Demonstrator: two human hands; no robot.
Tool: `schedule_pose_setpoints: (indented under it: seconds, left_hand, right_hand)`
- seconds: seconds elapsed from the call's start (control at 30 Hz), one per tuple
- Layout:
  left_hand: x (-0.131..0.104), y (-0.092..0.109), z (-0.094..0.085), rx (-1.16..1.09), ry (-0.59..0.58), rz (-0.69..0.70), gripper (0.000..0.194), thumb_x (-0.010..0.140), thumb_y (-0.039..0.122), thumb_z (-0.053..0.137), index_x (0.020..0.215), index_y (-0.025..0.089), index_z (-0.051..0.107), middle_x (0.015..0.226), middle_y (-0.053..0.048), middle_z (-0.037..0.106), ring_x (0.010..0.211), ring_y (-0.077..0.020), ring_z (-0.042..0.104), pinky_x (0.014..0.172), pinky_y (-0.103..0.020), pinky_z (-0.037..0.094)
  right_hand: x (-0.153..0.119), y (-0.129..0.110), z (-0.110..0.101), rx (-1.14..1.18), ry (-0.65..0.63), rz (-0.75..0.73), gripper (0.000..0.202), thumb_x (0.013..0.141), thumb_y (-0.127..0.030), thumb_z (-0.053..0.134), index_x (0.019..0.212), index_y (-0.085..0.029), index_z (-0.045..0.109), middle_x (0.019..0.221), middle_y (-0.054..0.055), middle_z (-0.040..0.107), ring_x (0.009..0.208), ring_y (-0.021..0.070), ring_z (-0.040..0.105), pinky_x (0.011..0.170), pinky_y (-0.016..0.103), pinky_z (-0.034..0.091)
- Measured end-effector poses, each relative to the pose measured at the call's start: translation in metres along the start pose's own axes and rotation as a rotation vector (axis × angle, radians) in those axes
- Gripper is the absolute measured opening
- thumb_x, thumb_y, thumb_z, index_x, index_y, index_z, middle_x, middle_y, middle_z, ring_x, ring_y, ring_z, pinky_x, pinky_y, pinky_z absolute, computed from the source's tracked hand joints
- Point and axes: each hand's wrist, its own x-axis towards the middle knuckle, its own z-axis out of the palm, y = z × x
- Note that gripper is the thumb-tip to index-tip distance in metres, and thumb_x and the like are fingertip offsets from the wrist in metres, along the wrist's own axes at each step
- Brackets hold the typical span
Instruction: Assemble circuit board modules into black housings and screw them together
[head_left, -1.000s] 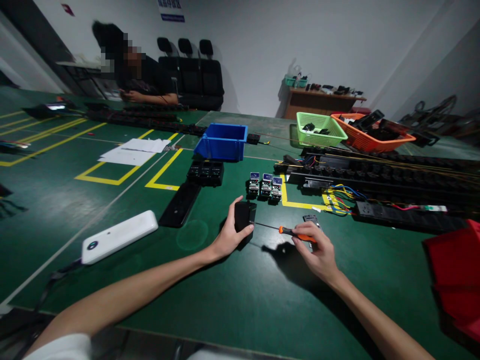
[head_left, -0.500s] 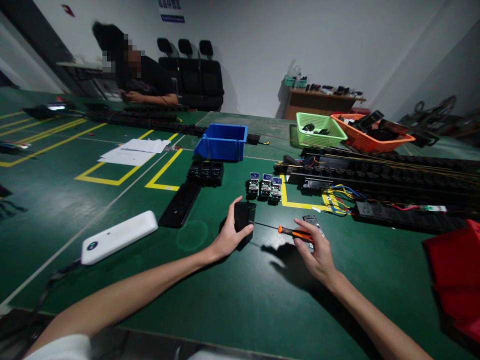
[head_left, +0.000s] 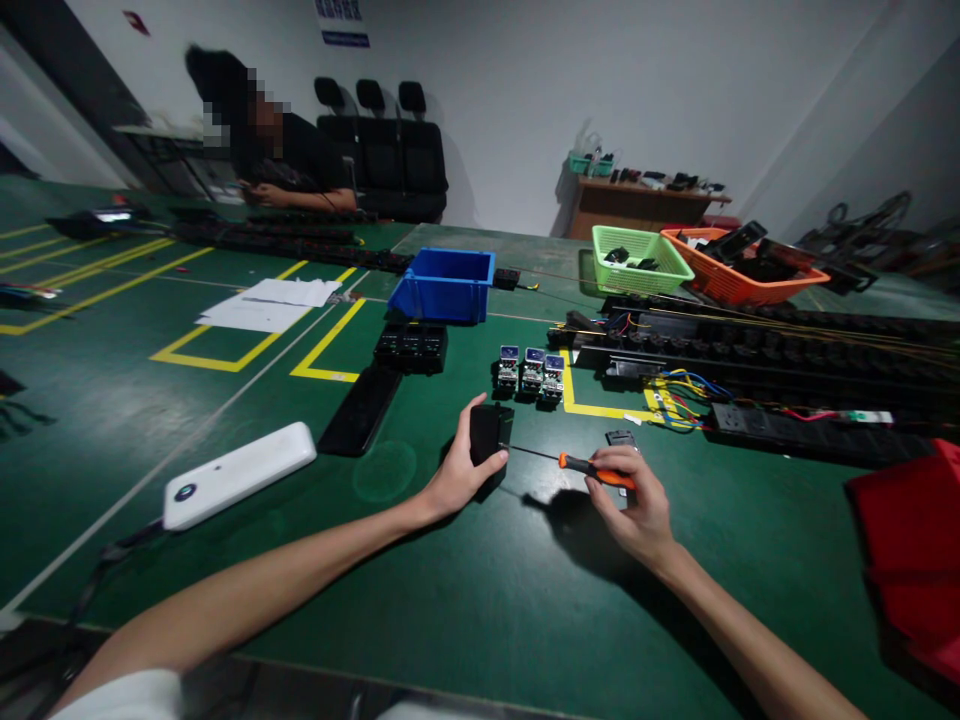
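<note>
My left hand [head_left: 463,466] is closed around a small black box-shaped housing [head_left: 487,432], held on edge over the green table. In my right hand [head_left: 634,505] is a screwdriver [head_left: 600,470] with an orange and black handle, pinched between thumb and fingers. Its thin shaft points left, and the tip meets the right side of the housing. Partly hidden behind my right hand lies a flat dark piece [head_left: 621,439]. Beyond the housing stand several small circuit modules [head_left: 532,372] with blue-screened tops, side by side.
A blue bin [head_left: 450,290], black modules [head_left: 410,347], a black phone [head_left: 360,410] and a white power bank [head_left: 240,474] lie to the left. Long black rails with wires [head_left: 750,350] fill the right, below green [head_left: 641,270] and orange baskets [head_left: 750,285]. Someone [head_left: 292,160] sits across the table.
My right-hand fingers have curled in further over the screwdriver handle, which has shifted slightly right. My left hand and the housing stay nearly in place.
</note>
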Motion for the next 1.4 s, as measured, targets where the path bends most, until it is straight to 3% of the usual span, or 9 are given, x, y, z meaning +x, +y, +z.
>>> schedule_pose_setpoints:
  seconds: [0.27, 0.43, 0.6, 0.87, 1.03, 1.13, 1.2, 1.3, 1.4]
  left_hand:
    - [0.000, 0.001, 0.001, -0.001, -0.005, -0.005, 0.082, 0.081, 0.039, 0.063, 0.146, 0.025, 0.015, 0.128, -0.008, 0.048, 0.116, -0.0235, 0.049, 0.108, -0.044, 0.033]
    - [0.000, 0.000, 0.000, -0.002, 0.004, -0.015, 0.082, 0.081, 0.042, 0.062, 0.146, 0.024, 0.015, 0.126, -0.009, 0.050, 0.115, -0.0239, 0.050, 0.106, -0.044, 0.035]
    - [0.000, 0.001, 0.000, 0.006, -0.007, -0.011, 0.082, 0.081, 0.043, 0.062, 0.146, 0.025, 0.014, 0.126, -0.008, 0.049, 0.114, -0.0238, 0.051, 0.106, -0.044, 0.035]
    - [-0.002, 0.005, 0.000, 0.008, -0.011, -0.003, 0.083, 0.081, 0.042, 0.062, 0.147, 0.025, 0.013, 0.131, -0.010, 0.047, 0.119, -0.0253, 0.048, 0.109, -0.046, 0.031]
    - [-0.001, 0.004, 0.000, 0.017, 0.004, 0.001, 0.084, 0.080, 0.042, 0.064, 0.147, 0.024, 0.016, 0.133, -0.010, 0.047, 0.122, -0.0259, 0.047, 0.110, -0.047, 0.030]
    - [-0.002, 0.003, 0.000, -0.055, 0.013, -0.038, 0.085, 0.080, 0.041, 0.065, 0.147, 0.026, 0.015, 0.131, -0.011, 0.049, 0.117, -0.0260, 0.053, 0.105, -0.048, 0.038]
    - [-0.002, 0.002, 0.000, -0.172, -0.016, -0.102, 0.084, 0.082, 0.041, 0.062, 0.147, 0.028, 0.011, 0.128, -0.012, 0.052, 0.104, -0.0246, 0.062, 0.092, -0.046, 0.049]
    - [-0.001, -0.001, 0.001, -0.361, -0.061, -0.155, 0.079, 0.085, 0.039, 0.060, 0.145, 0.028, 0.010, 0.125, -0.015, 0.054, 0.092, -0.0228, 0.067, 0.079, -0.041, 0.055]
    - [0.001, -0.001, 0.002, -0.475, -0.104, -0.143, 0.067, 0.085, 0.038, 0.060, 0.139, 0.025, 0.023, 0.128, -0.016, 0.052, 0.100, -0.0252, 0.066, 0.082, -0.041, 0.054]
  right_hand:
    - [0.002, -0.001, -0.002, -0.043, -0.037, -0.048, 0.026, 0.081, -0.007, 0.060, 0.101, -0.023, 0.058, 0.097, 0.006, 0.059, 0.091, 0.0206, 0.060, 0.079, 0.037, 0.050]
    - [-0.003, 0.003, -0.002, -0.103, -0.074, 0.111, 0.031, 0.087, -0.021, 0.059, 0.117, -0.024, 0.053, 0.103, 0.007, 0.060, 0.094, 0.0211, 0.061, 0.081, 0.036, 0.052]
    - [-0.005, 0.006, -0.002, -0.133, -0.068, 0.246, 0.027, 0.091, -0.027, 0.054, 0.117, -0.023, 0.052, 0.096, 0.006, 0.062, 0.086, 0.0189, 0.063, 0.076, 0.033, 0.053]
    - [0.000, 0.003, 0.001, 0.036, 0.031, 0.109, 0.018, 0.084, -0.017, 0.061, 0.100, -0.023, 0.055, 0.096, 0.006, 0.057, 0.091, 0.0216, 0.058, 0.079, 0.038, 0.049]
    - [0.002, 0.001, 0.001, 0.069, 0.050, 0.103, 0.015, 0.081, -0.014, 0.063, 0.092, -0.022, 0.057, 0.097, 0.006, 0.057, 0.092, 0.0209, 0.058, 0.081, 0.037, 0.047]
    - [0.004, 0.000, 0.000, 0.046, 0.099, 0.167, 0.013, 0.081, -0.017, 0.064, 0.091, -0.022, 0.056, 0.094, 0.005, 0.057, 0.091, 0.0206, 0.058, 0.079, 0.036, 0.047]
    - [0.005, 0.001, -0.001, -0.006, 0.133, 0.250, 0.013, 0.081, -0.022, 0.064, 0.091, -0.021, 0.056, 0.091, 0.005, 0.058, 0.087, 0.0198, 0.059, 0.076, 0.034, 0.048]
    - [0.004, 0.007, -0.001, -0.114, 0.074, 0.384, 0.014, 0.082, -0.029, 0.064, 0.089, -0.019, 0.057, 0.082, 0.003, 0.061, 0.072, 0.0176, 0.060, 0.065, 0.030, 0.048]
    - [0.001, 0.013, 0.003, -0.211, -0.091, 0.389, 0.014, 0.083, -0.032, 0.062, 0.085, -0.018, 0.057, 0.075, 0.002, 0.061, 0.063, 0.0164, 0.058, 0.059, 0.028, 0.046]
